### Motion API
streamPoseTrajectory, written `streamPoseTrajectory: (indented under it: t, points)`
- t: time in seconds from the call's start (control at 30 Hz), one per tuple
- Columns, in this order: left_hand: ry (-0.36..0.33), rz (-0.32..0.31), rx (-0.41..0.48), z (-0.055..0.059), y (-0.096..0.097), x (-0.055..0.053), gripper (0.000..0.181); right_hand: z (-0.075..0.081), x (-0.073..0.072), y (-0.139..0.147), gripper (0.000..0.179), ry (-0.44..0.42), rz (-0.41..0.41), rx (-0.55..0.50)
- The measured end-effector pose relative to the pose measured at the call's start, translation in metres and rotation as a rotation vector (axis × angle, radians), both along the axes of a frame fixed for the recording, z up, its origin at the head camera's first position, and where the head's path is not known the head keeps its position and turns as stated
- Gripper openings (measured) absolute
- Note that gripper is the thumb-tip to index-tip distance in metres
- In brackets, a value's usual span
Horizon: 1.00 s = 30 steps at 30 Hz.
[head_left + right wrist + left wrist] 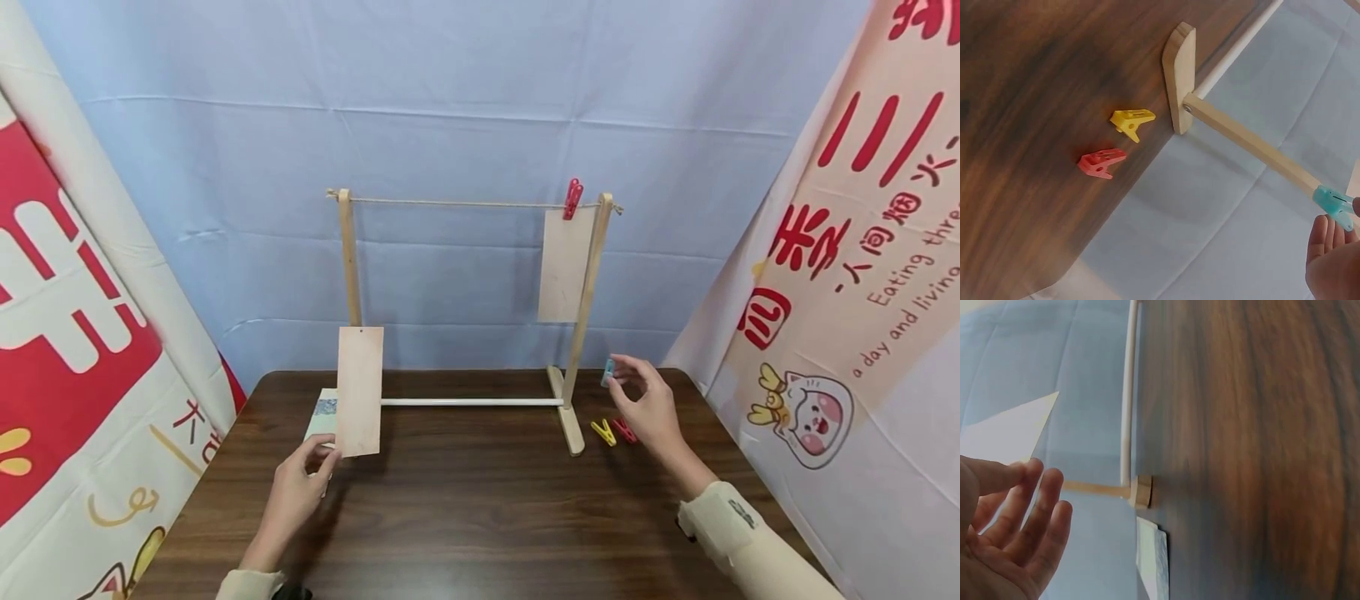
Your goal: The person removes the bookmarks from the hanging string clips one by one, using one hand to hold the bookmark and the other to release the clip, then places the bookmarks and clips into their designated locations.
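Cream sleeves (772,546) nearest, left hand (297,488) pinches a card (359,392), right hand (651,410) a blue clip (607,372).

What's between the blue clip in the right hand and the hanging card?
In the head view, a wooden rack post stands between the blue clip in the right hand and the hanging card.

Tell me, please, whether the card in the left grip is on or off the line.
Off: the left grip holds the card below the line, its top edge free and unclipped.
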<state>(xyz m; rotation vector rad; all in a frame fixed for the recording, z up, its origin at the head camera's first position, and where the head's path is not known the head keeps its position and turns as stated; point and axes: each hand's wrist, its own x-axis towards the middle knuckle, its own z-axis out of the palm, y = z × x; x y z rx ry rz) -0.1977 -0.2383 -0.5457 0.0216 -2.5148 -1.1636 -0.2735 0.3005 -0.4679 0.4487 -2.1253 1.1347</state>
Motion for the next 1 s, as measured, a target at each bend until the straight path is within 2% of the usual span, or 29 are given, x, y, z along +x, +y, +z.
streamPoseTrajectory:
  t: [0.3,0.67,1.0]
  points:
    - [0.055,-0.002,-0.029,-0.006,-0.016,0.011,0.021,-0.013,0.006,0.006,0.041,-0.044,-0.046,0.058]
    - [-0.005,0.015,-0.046,-0.010,-0.031,0.017,0.024,-0.024,0.010,0.013,0.041,-0.045,-0.060,0.065]
    - [0.030,0.063,-0.107,-0.009,-0.047,0.026,0.024,-0.030,0.015,0.017,0.040,-0.076,-0.080,0.060]
